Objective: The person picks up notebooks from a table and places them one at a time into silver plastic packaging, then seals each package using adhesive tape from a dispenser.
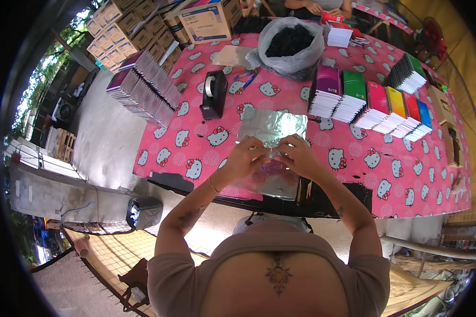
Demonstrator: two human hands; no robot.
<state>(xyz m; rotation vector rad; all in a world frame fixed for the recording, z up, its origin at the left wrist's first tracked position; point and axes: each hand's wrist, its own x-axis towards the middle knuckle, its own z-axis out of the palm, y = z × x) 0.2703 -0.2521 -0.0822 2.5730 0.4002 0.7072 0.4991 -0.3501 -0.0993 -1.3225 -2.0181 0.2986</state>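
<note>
A sheet or stack of shiny clear plastic bags point(274, 122) lies on the pink table in front of me, catching the light. My left hand point(247, 158) is closed in a pinch on the plastic near its middle. Beside it, my right hand point(300, 157) also pinches the plastic, with the fingertips of both hands almost meeting. Folds of clear plastic hang below my fingers toward the table's near edge. Just beyond my left hand stands a black tape dispenser point(213, 96) with a roll on it.
Stacked notebooks in several colours point(328, 91) stand at the right. A plastic sack of black items point(291, 47) sits at the back, near a brown envelope point(232, 56). More notebook stacks point(143, 87) and cardboard boxes point(209, 22) are at the left. Another person's hands point(322, 9) work across the table.
</note>
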